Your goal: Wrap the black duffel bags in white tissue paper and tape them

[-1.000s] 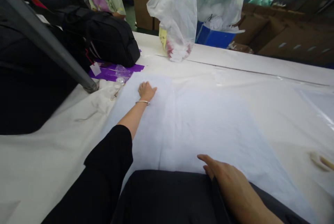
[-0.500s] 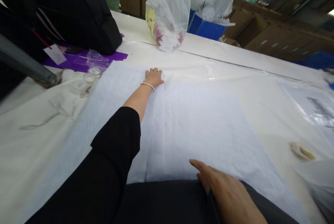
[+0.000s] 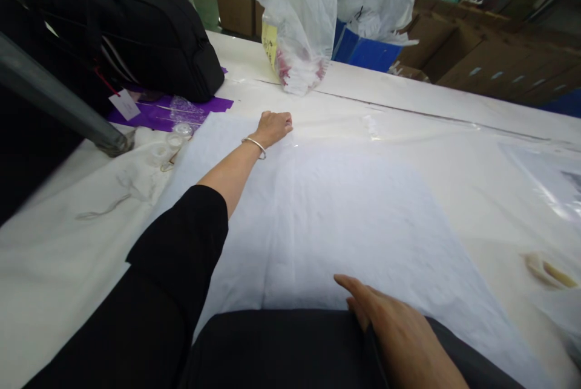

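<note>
A large pale bluish-white sheet (image 3: 363, 213) lies spread over the table with a crease down its middle. My left hand (image 3: 273, 127), a bracelet at its wrist, is closed at the sheet's far edge, fingers curled over and seemingly pinching it. The fingertips are partly hidden. At the bottom of the view, a black padded thing like a bag (image 3: 281, 346) stands on the near part of the sheet. My right hand (image 3: 399, 328) is closed against its right side, forefinger stretched forward; the thumb is mostly hidden.
Another black bag (image 3: 158, 32) sits at the back left on purple material (image 3: 154, 114), beside a grey metal bar (image 3: 59, 92). A clear plastic bag (image 3: 299, 32) and a blue box (image 3: 365, 47) stand at the back. Tape rolls (image 3: 170, 144) lie left; a tan roll (image 3: 551, 271) lies right.
My left hand has gone from fingers spread flat on the sheet to fingers curled at its far edge. My right hand keeps its place. The view has shifted slightly to the left.
</note>
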### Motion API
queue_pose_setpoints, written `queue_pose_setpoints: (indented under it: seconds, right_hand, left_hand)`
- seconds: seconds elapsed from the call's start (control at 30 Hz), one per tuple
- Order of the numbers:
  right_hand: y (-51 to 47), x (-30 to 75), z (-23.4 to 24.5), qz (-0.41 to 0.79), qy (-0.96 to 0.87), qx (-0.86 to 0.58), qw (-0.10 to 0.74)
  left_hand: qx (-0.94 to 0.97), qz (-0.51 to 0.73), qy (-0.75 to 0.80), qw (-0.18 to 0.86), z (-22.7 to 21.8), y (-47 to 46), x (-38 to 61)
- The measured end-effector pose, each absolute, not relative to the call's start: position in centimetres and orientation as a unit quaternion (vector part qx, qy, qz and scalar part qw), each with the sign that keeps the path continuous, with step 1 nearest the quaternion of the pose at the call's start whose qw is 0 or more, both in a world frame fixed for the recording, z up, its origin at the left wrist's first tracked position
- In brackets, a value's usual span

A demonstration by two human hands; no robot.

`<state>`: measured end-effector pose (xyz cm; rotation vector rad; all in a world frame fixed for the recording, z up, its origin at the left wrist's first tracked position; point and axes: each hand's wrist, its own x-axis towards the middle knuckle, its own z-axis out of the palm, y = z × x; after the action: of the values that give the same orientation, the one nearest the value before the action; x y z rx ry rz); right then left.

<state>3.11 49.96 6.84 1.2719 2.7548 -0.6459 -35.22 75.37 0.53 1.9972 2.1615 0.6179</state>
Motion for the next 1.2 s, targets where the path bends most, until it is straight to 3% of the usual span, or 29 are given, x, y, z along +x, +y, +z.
queue_pose_setpoints:
  seconds: [0.2,0.37,0.63,0.8,0.97,1.13,1.2]
  right_hand:
    - [49.6,2.7,5.4,-0.203,0.884,0.42,0.008]
    - [50.7,0.4,7.5,-0.218,0.866,0.445,0.063]
    - [51.1,-1.1,9.6,-0.249,0.845,0.47,0.05]
    - [51.2,-1.0,11.9,-0.262,0.846,0.463,0.034]
    - [50.4,3.5,19.2,-0.235,0.87,0.432,-0.029]
    - [48.8,7.0,29.2,-0.121,0.857,0.438,-0.243]
    - [48.4,6.0,31.7,-0.085,0.885,0.364,-0.277]
  left_hand:
    - [0.696,0.194,0.685,0.093,6.8,72.7,-35.9]
    - [0.732,0.153,0.659,0.081,11.0,68.9,-34.3]
    - [0.791,0.052,0.606,-0.064,19.7,56.9,-27.7]
    - [0.841,0.031,0.494,-0.218,25.0,47.8,-22.4]
    - [0.857,0.06,0.408,-0.309,27.5,38.7,-17.8]
    - [0.871,0.091,0.393,-0.28,27.5,31.3,-13.5]
    - [0.878,0.089,0.395,-0.254,27.1,29.0,-12.1]
